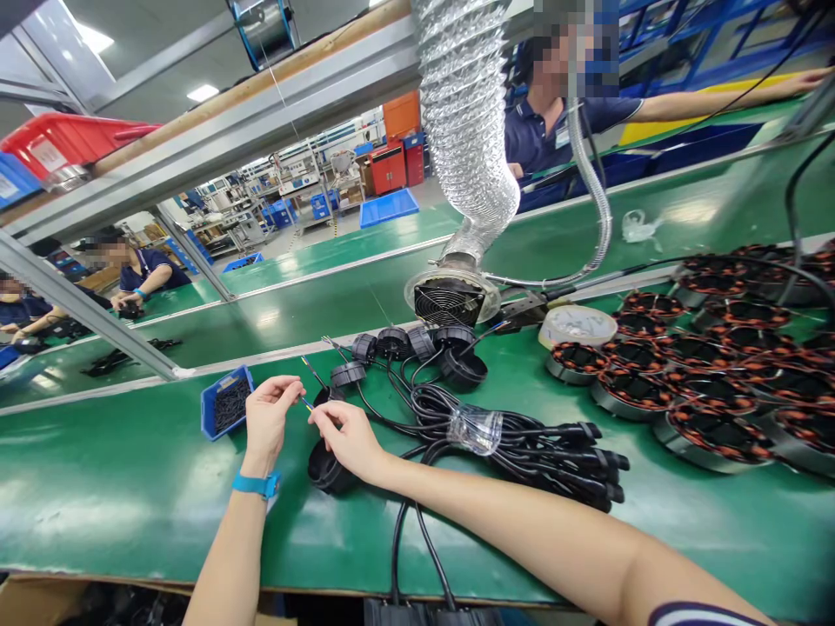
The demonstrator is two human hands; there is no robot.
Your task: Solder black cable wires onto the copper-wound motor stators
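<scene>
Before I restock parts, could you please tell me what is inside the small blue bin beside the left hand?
The blue bin holds a heap of thin, dark pieces, too small to identify. Only the top layer shows; what lies beneath is covered.

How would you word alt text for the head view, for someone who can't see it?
The left hand and right hand pinch thin wires over a green bench. Beside them lies a bundle of black cables; ring-shaped coils crowd the right side, and a blue bin of small dark parts stands left.
</scene>
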